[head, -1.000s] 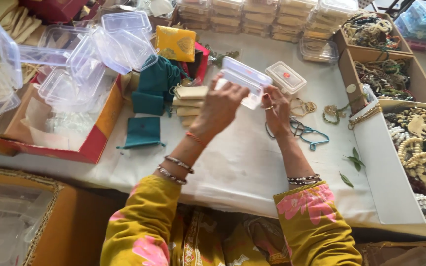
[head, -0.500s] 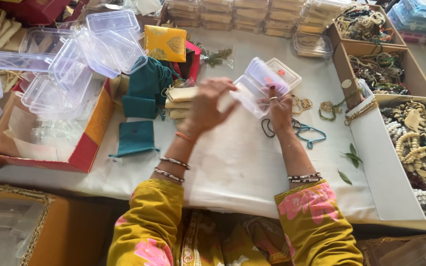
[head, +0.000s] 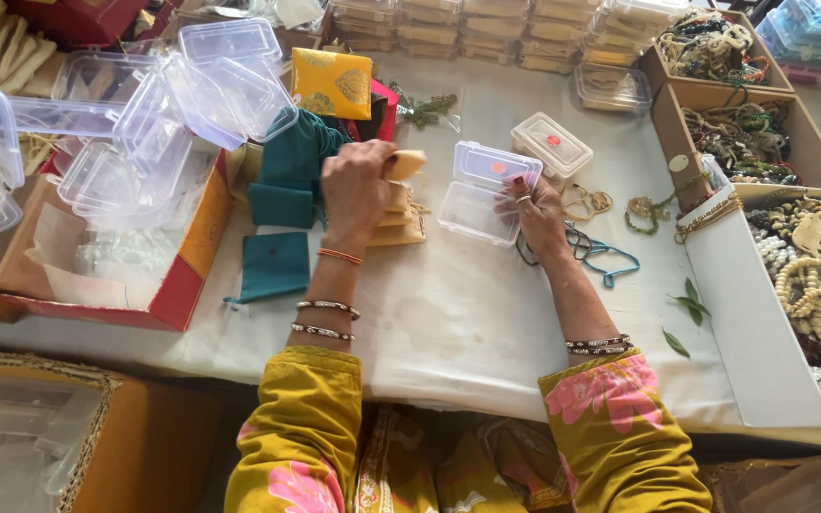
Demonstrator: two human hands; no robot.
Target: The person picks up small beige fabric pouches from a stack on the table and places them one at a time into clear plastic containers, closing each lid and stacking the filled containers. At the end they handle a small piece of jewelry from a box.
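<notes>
Lowered: clear box (head: 488, 193) now lies open on table, right hand (head: 537, 214) gripping it; left hand (head: 358, 185) grasps beige pouch (head: 404, 164), likely to go in.

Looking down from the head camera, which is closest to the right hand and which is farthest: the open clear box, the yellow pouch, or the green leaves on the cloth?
From the right hand:
1. The open clear box, touching its fingers, just left of it.
2. The green leaves, on the white cloth to its lower right.
3. The yellow pouch, up and well to the left, past the left hand.
</notes>
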